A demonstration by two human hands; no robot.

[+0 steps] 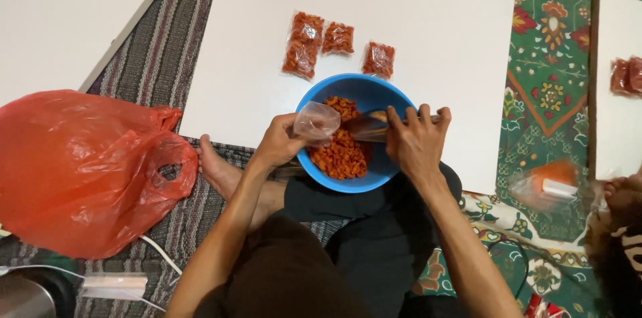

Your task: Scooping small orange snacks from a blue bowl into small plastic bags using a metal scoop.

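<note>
A blue bowl (311, 96) of orange snack pieces (340, 156) rests at the near edge of a white board (435, 30). My left hand (281, 141) holds a small clear plastic bag (315, 121) open over the bowl. Over the bowl's right side, my right hand (416, 141) grips a metal spoon (369, 125) whose scoop points at the bag's mouth. Three filled small bags (303, 45) (338, 38) (379, 60) of the same snack lie on the board just beyond the bowl.
A large red plastic bag (80, 171) sits on the striped mat at left. Another white board (60, 17) lies at top left and a third (618, 84) at right with packed bags (627, 75). Another person's hand (618, 197) holds a snack bag (548, 184) at right.
</note>
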